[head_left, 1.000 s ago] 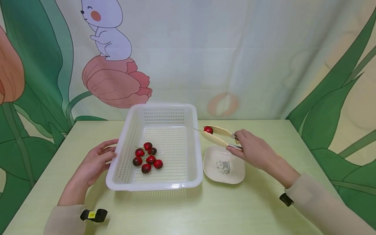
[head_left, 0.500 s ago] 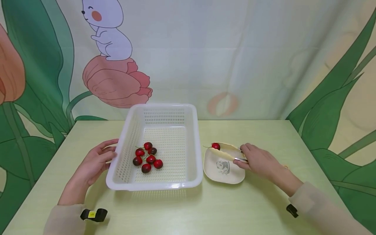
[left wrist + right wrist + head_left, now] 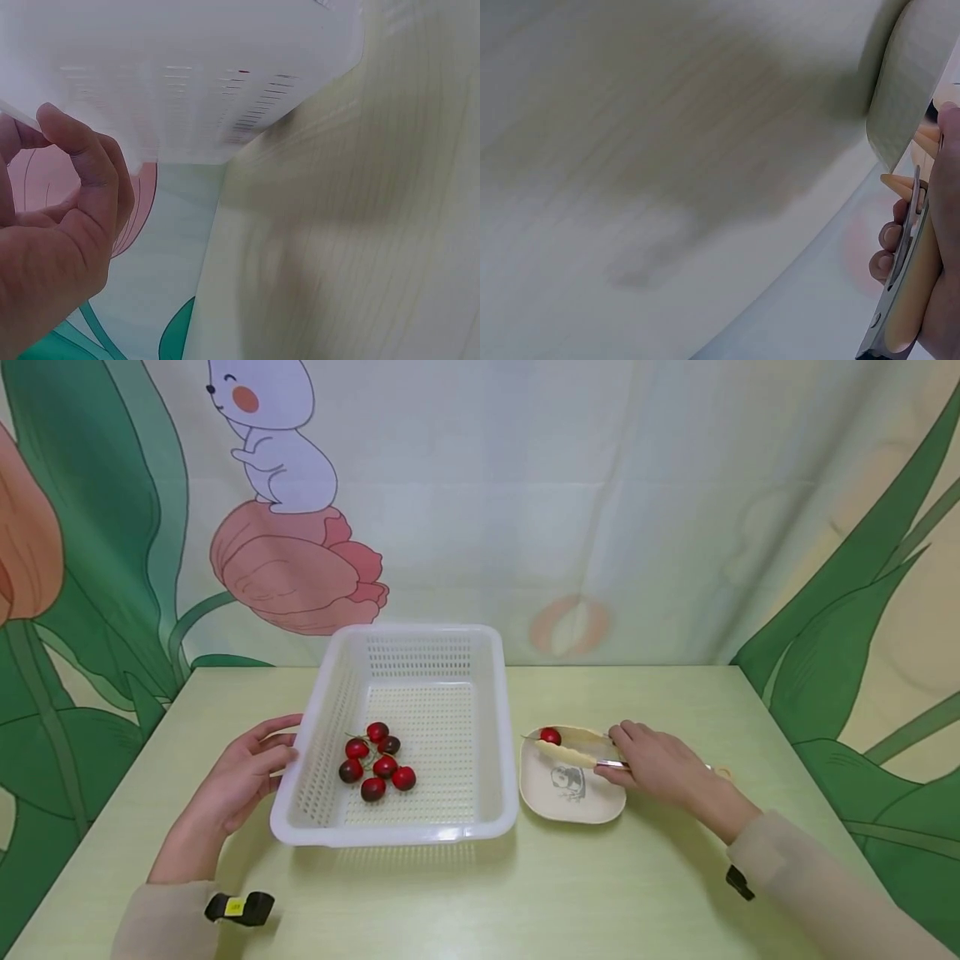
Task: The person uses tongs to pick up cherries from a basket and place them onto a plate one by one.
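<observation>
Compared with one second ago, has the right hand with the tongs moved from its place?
Yes. In the head view, the right hand has shifted down the picture and slightly rightward, judged against the white basket, which stays put.

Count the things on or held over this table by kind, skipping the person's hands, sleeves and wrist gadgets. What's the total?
Cherries: 8 (7 inside the basket, 1 at the tongs' tips)
White perforated basket: 1
Panda-print plate: 1
Pair of tongs: 1
Total: 11

Lt-grn tbl (image 3: pixel 525 902), cloth bkdrp (image 3: pixel 675 510) — lg flwr print (image 3: pixel 300 572)
</observation>
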Demonstrator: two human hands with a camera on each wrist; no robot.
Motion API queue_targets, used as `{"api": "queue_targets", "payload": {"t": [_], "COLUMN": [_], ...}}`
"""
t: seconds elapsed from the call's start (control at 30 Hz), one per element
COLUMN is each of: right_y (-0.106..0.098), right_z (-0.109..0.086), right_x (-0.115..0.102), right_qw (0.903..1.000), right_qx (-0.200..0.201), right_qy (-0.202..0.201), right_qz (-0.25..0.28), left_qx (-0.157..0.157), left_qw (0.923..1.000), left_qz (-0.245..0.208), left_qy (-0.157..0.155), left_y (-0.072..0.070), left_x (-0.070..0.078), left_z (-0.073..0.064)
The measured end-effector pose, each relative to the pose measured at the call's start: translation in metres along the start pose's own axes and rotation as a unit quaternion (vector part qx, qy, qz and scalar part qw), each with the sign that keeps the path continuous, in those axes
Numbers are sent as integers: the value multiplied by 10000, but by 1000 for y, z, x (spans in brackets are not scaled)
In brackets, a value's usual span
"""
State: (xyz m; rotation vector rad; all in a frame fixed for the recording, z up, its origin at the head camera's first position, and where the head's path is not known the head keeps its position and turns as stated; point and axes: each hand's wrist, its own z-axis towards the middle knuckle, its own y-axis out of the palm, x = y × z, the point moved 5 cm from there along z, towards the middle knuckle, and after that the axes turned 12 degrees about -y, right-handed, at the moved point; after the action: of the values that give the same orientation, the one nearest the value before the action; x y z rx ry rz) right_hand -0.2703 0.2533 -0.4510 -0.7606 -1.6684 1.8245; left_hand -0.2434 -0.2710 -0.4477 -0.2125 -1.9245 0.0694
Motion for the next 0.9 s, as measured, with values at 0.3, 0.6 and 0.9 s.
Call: {"api": "queue_targets", "payload": {"t": [0.3,0.6,0.9], "right_y": [1,0,-18], "right_z": [14,16,16], "right_x": [10,15,12], "right_qw": [9994,9999,9989], "right_qx": [37,-110,197], "right_qy": [-225,-63,78], "right_qz": [-250,56,413], "left_qx": [-14,-46,-13], "left_qw": [10000,10000,10000], "left_qz": [10,38,53], "left_qy": [6,4,-18], "left_y": [-1,0,0], "left_x": [-1,1,2], "left_z": [1,-1,-1]}}
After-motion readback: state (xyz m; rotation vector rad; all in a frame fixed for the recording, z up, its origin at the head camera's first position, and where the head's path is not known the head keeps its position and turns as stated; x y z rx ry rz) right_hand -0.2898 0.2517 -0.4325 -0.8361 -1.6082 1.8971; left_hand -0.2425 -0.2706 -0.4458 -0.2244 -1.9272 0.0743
